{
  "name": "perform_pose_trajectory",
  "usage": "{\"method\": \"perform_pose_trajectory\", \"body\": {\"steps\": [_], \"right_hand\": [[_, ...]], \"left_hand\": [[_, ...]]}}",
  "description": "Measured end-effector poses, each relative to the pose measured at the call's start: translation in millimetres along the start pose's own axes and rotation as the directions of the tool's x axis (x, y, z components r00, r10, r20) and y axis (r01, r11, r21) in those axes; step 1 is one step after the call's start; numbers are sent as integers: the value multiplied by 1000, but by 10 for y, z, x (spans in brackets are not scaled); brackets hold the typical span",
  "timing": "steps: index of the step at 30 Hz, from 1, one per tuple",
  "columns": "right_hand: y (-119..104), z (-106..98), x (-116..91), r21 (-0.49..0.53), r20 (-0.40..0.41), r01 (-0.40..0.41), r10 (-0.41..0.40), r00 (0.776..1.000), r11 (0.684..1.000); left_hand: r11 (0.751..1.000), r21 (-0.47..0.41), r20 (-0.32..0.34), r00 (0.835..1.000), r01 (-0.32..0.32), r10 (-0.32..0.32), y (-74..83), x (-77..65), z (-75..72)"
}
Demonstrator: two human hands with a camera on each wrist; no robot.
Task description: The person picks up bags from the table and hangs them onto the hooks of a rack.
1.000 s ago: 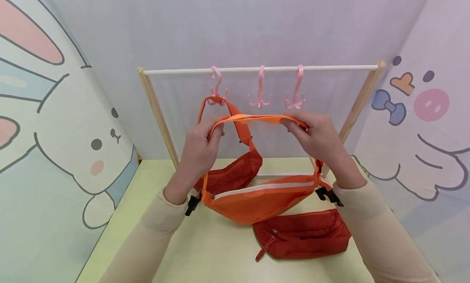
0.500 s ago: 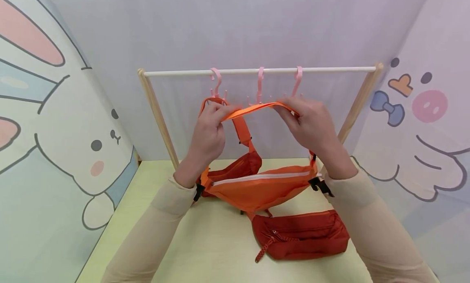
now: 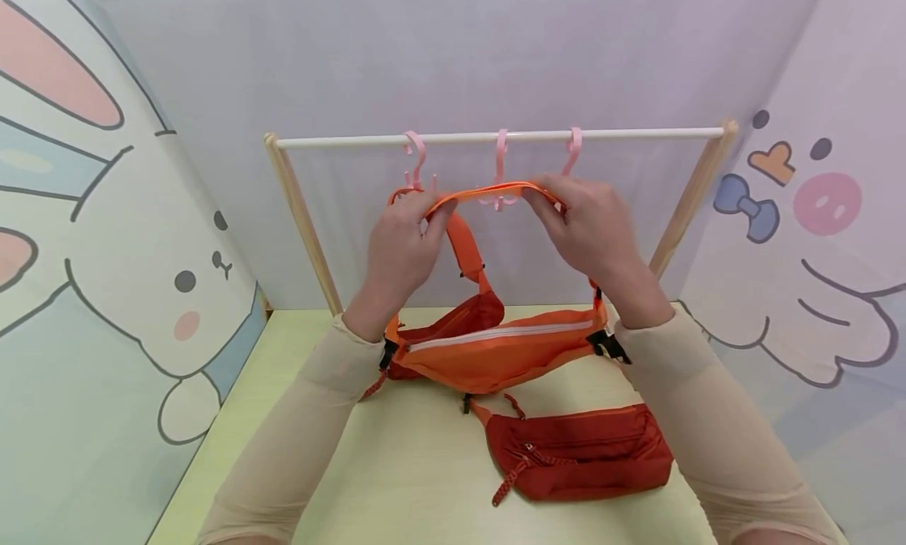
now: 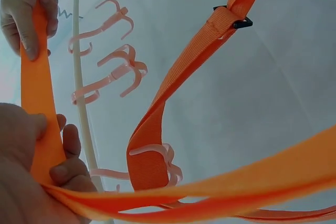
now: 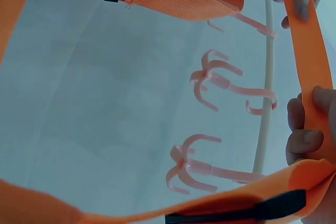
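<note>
An orange waist bag point(image 3: 495, 352) with a white zipper hangs by its strap point(image 3: 488, 191) from both hands. The left hand point(image 3: 405, 246) pinches the strap on the left side, the right hand point(image 3: 591, 226) on the right. Between them the strap spans in front of the middle pink hook point(image 3: 500, 156), apart from it as far as the wrist views show. A red bag point(image 3: 470, 315) hangs behind by an orange strap point(image 3: 465, 246) looped on the left pink hook point(image 3: 418, 156). The right pink hook point(image 3: 574, 148) is partly hidden by the right hand.
A white rod point(image 3: 318, 142) on wooden posts point(image 3: 304, 222) carries the hooks. Another red bag point(image 3: 580, 454) lies on the pale yellow table point(image 3: 396, 466) at the front right. Cartoon-printed panels point(image 3: 800, 215) stand at both sides.
Both hands have lifted the orange bag's strap and moved it forward, toward the rod. The bag has risen with it, showing more of the red bag on the table.
</note>
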State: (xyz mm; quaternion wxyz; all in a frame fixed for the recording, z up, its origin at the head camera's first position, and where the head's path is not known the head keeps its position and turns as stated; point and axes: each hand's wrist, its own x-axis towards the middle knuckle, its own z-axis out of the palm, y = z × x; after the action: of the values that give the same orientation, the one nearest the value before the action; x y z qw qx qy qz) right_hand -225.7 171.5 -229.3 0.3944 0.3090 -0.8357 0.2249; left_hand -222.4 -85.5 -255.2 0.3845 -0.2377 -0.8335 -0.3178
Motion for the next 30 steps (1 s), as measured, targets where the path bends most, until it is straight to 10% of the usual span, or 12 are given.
{"method": "perform_pose_trajectory", "body": {"steps": [11,30], "right_hand": [[28,170,53,-41,51,-167,169,984,985],[78,363,43,-133,123,-256,272,954,958]], "left_hand": [[975,145,72,981,171,-183,-3,295,135],[903,368,64,963,221,-262,-66,485,465]]}}
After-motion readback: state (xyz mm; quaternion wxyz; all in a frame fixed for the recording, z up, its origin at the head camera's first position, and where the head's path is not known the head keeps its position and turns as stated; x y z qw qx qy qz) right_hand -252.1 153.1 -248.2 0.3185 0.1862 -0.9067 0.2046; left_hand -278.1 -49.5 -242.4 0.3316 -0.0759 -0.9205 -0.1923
